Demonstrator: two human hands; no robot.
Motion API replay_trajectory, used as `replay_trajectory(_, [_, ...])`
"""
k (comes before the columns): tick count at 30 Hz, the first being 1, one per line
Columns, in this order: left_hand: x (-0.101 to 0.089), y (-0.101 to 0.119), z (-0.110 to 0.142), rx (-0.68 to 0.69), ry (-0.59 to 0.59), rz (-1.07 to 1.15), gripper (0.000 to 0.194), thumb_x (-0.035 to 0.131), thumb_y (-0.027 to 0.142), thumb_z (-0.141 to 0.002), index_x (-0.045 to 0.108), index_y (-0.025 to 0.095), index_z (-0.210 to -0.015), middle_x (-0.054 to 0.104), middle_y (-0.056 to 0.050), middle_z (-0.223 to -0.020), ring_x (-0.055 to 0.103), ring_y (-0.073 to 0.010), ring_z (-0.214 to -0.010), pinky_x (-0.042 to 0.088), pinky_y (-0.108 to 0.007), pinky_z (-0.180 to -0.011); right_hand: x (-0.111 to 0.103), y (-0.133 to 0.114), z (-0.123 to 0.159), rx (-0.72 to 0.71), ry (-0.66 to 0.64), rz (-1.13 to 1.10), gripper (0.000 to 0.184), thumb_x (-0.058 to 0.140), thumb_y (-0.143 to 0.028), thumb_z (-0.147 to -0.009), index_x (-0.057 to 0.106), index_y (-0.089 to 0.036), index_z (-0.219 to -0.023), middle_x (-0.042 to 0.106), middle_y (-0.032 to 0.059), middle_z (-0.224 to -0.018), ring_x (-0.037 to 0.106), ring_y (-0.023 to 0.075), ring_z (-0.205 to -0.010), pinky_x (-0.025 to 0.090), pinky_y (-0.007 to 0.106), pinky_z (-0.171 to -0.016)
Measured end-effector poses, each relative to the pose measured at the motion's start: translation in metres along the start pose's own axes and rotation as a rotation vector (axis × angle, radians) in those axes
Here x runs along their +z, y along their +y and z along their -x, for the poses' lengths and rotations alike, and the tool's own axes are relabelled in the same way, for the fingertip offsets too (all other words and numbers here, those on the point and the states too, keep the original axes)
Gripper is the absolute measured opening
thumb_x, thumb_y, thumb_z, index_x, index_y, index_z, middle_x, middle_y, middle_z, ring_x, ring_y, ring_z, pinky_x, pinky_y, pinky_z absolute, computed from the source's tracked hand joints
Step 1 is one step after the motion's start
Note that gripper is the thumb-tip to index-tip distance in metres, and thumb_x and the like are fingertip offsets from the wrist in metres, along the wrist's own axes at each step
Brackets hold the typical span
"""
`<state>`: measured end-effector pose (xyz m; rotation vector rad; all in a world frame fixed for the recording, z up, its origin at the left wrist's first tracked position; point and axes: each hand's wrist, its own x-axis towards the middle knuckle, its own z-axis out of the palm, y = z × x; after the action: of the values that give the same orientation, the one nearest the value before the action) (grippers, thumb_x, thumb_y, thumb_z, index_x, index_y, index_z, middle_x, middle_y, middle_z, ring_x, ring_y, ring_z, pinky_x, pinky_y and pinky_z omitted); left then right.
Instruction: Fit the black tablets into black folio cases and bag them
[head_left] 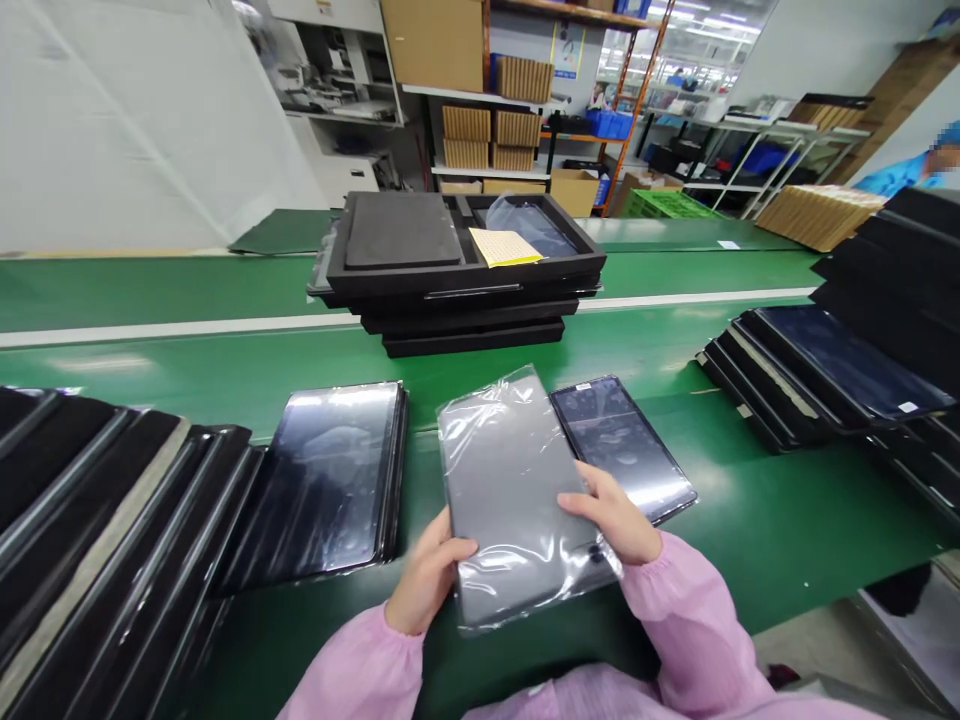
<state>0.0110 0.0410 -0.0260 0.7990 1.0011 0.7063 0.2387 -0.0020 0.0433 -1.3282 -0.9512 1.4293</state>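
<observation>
A grey tablet [517,480] in a clear plastic bag is held above the green bench, its plain back facing up. My left hand [429,572] grips its lower left edge, thumb on top. On its right edge my right hand [613,515] is closed, thumb and fingers over the bag. Partly behind it, to the right, lies another tablet [622,440] with its dark glossy screen up. Left of my left hand sits a stack of bagged tablets [337,470], the top screen reflecting light. The fingers beneath the held tablet are hidden.
Black foam trays [465,285] are stacked ahead, with a yellow-edged label sheet [506,247] on top. Leaning stacks of dark trays stand at the left [97,530] and right [780,370]. A co-worker's blue sleeve [892,178] shows at the far right. Shelves with cartons stand behind.
</observation>
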Motion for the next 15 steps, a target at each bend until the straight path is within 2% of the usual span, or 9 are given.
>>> replay_trajectory(2, [0.002, -0.002, -0.003, 0.103, -0.005, -0.024, 0.069, 0.079, 0.038, -0.064, 0.064, 0.02, -0.13, 0.068, -0.013, -0.134, 0.059, -0.0361, -0.129, 0.048, -0.046, -0.107, -0.003, -0.023, 0.008, -0.022, 0.041, 0.125, 0.028, 0.061, -0.036, -0.074, 0.068, -0.019, -0.096, 0.077, 0.005, -0.09, 0.071, 0.024, -0.082, 0.054, 0.035, -0.075])
replay_trajectory(4, [0.002, -0.005, -0.005, 0.181, 0.022, -0.015, 0.078, 0.077, 0.046, -0.07, 0.055, 0.024, -0.142, 0.06, -0.014, -0.145, 0.054, -0.0364, -0.135, 0.044, -0.05, -0.112, 0.002, -0.046, 0.015, -0.069, 0.118, 0.441, 0.028, 0.053, -0.029, -0.079, 0.067, -0.02, -0.1, 0.077, 0.0065, -0.093, 0.07, 0.0259, -0.087, 0.053, 0.037, -0.077])
replay_trajectory(6, [0.001, -0.008, -0.005, 0.197, -0.019, 0.034, 0.075, 0.072, 0.049, -0.077, 0.052, 0.025, -0.145, 0.055, -0.014, -0.15, 0.049, -0.037, -0.139, 0.042, -0.053, -0.113, 0.017, -0.06, 0.019, -0.061, 0.199, 0.852, 0.032, 0.048, -0.022, -0.083, 0.066, -0.018, -0.109, 0.077, 0.0098, -0.091, 0.072, 0.0281, -0.084, 0.051, 0.038, -0.077])
replay_trajectory(8, [0.0, -0.009, -0.002, 0.176, -0.103, 0.096, 0.067, 0.068, 0.051, -0.082, 0.055, 0.026, -0.143, 0.054, -0.013, -0.151, 0.046, -0.0364, -0.142, 0.04, -0.053, -0.115, 0.041, -0.063, 0.02, -0.012, 0.219, 1.154, 0.036, 0.047, -0.019, -0.086, 0.064, -0.013, -0.117, 0.077, 0.0142, -0.088, 0.073, 0.0306, -0.078, 0.05, 0.037, -0.071])
replay_trajectory(10, [0.0, -0.006, 0.002, 0.144, -0.151, 0.152, 0.067, 0.068, 0.057, -0.081, 0.059, 0.028, -0.14, 0.056, -0.012, -0.15, 0.046, -0.0359, -0.142, 0.04, -0.051, -0.115, 0.065, -0.055, 0.019, -0.055, 0.14, 1.234, 0.034, 0.05, -0.022, -0.089, 0.064, -0.011, -0.119, 0.078, 0.0168, -0.094, 0.075, 0.0321, -0.082, 0.051, 0.036, -0.07])
replay_trajectory(12, [0.002, 0.0, 0.004, 0.111, -0.118, 0.165, 0.072, 0.073, 0.063, -0.074, 0.063, 0.027, -0.136, 0.06, -0.01, -0.145, 0.05, -0.0356, -0.139, 0.041, -0.048, -0.115, 0.081, -0.043, 0.018, -0.152, -0.041, 1.174, 0.03, 0.055, -0.026, -0.089, 0.067, -0.015, -0.114, 0.079, 0.0145, -0.099, 0.076, 0.0318, -0.089, 0.053, 0.035, -0.073])
replay_trajectory(14, [0.005, 0.006, 0.004, 0.082, -0.021, 0.124, 0.076, 0.079, 0.061, -0.066, 0.065, 0.024, -0.132, 0.066, -0.01, -0.138, 0.054, -0.0353, -0.134, 0.043, -0.044, -0.114, 0.083, -0.03, 0.019, -0.202, -0.218, 1.069, 0.027, 0.06, -0.029, -0.087, 0.072, -0.018, -0.109, 0.08, 0.0106, -0.097, 0.077, 0.0302, -0.089, 0.055, 0.034, -0.075])
replay_trajectory(15, [0.006, 0.008, 0.003, 0.072, 0.029, 0.092, 0.078, 0.082, 0.059, -0.064, 0.065, 0.023, -0.13, 0.068, -0.01, -0.135, 0.056, -0.0354, -0.132, 0.044, -0.043, -0.113, 0.079, -0.024, 0.021, -0.206, -0.252, 1.013, 0.028, 0.062, -0.029, -0.085, 0.073, -0.019, -0.108, 0.081, 0.0098, -0.097, 0.078, 0.0293, -0.088, 0.056, 0.034, -0.077])
